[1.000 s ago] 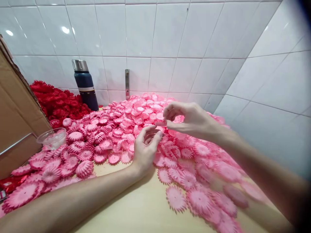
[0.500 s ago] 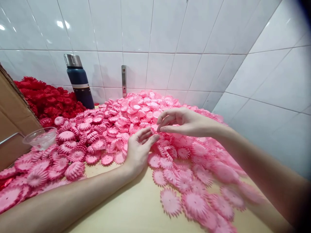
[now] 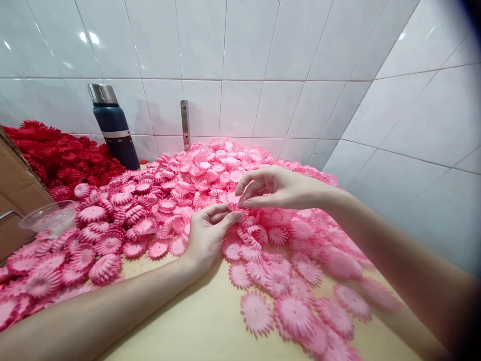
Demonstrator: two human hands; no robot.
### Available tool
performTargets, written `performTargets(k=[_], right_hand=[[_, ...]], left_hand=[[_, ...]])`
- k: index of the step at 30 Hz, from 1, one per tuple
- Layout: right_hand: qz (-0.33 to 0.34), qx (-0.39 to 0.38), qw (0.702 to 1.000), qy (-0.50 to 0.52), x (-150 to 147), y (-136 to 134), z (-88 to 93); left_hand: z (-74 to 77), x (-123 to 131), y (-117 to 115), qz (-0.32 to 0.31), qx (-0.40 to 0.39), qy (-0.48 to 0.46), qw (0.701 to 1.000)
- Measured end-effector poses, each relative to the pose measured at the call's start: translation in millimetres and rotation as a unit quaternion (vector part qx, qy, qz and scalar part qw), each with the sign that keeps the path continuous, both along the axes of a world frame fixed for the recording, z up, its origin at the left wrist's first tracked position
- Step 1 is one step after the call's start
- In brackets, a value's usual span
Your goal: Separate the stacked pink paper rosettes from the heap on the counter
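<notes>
A large heap of pink toothed flower-shaped pieces [image 3: 210,175] covers the wooden tabletop [image 3: 203,321]. My left hand [image 3: 205,235] rests at the heap's near edge, fingers curled with their tips close together on or just above the pieces. My right hand [image 3: 276,188] hovers just above and to the right, thumb and forefinger pinched on a small pink piece [image 3: 235,204] right by the left fingertips. What the left fingers hold, if anything, I cannot make out.
A heap of red flower pieces [image 3: 60,155] lies at the back left. A dark blue flask with a steel cap [image 3: 111,128] stands by the tiled wall. A clear plastic bowl [image 3: 48,218] and a cardboard box [image 3: 15,200] sit at the left. White tiled walls close the back and right.
Both hands have dropped lower onto the pink heap and come closer together. The view has shifted to the right, so the box shows less.
</notes>
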State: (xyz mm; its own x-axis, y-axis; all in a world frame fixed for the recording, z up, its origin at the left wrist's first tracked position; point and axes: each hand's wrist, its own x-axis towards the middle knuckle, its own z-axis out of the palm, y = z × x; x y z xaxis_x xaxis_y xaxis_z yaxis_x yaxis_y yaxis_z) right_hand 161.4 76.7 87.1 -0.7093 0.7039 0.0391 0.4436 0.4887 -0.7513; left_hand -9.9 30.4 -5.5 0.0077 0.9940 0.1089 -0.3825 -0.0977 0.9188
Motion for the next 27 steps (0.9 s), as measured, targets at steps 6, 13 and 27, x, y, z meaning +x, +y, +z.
performTargets(k=[6, 13, 27], right_hand=[[0.005, -0.009, 1.000, -0.015, 3.2, 1.7, -0.3], [0.009, -0.017, 1.000, -0.008, 4.1, 4.2, -0.9], [-0.018, -0.020, 1.000, -0.007, 5.3, 5.1, -3.0]], left_hand=[[-1.8, -0.4, 1.4, -0.004, 0.016, -0.003, 1.000], [0.9, 0.2, 0.5, -0.004, 0.047, 0.024, 0.999], [2.6, 0.5, -0.7, 0.015, 0.056, 0.064, 0.996]])
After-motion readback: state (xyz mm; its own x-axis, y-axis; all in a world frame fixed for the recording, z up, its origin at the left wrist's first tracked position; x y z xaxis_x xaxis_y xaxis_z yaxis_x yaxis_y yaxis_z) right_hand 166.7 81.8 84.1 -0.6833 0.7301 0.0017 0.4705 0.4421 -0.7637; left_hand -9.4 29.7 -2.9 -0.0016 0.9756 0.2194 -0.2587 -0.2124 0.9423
